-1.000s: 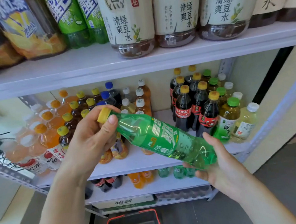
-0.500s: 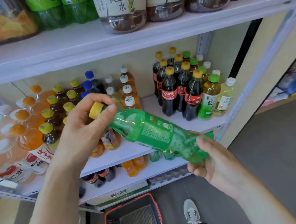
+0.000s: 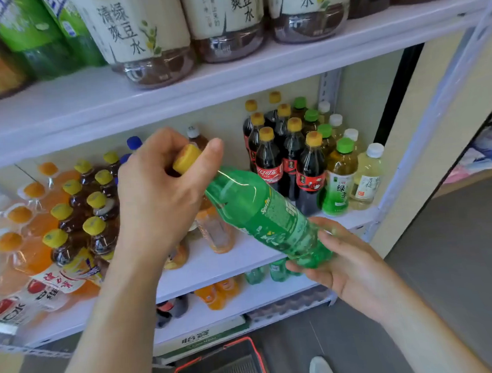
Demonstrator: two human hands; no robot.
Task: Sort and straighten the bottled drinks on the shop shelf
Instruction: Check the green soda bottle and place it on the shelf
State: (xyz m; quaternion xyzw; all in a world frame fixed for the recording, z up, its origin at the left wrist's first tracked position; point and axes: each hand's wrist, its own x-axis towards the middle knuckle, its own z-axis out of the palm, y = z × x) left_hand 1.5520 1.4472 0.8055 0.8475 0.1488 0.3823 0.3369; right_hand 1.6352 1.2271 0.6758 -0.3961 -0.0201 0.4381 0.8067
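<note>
One view only, the head camera. One green bottle (image 3: 270,216) with a yellow cap (image 3: 187,159) is held clear of the middle shelf (image 3: 215,265), in front of it. The bottle is tilted, with the cap up and left and the base down and right. It is supported at both ends, probably so that the label can be turned and checked before a row is chosen.

Grip of the left hand (image 3: 158,198): closed, with thumb and fingers curled round the cap and neck. Grip of the right hand (image 3: 340,264): half closed. The base is cupped in the palm, with the fingers curled beneath and the thumb laid along the side.

To the right, cola bottles (image 3: 269,161) are stood upright in rows, with green-capped tea bottles (image 3: 340,176) just beside them. On the shelf below, small green bottles (image 3: 269,272) are seen. These are judged a likely match, though their labels cannot be read. On the floor, a red-rimmed basket (image 3: 219,368) is noted.
</note>
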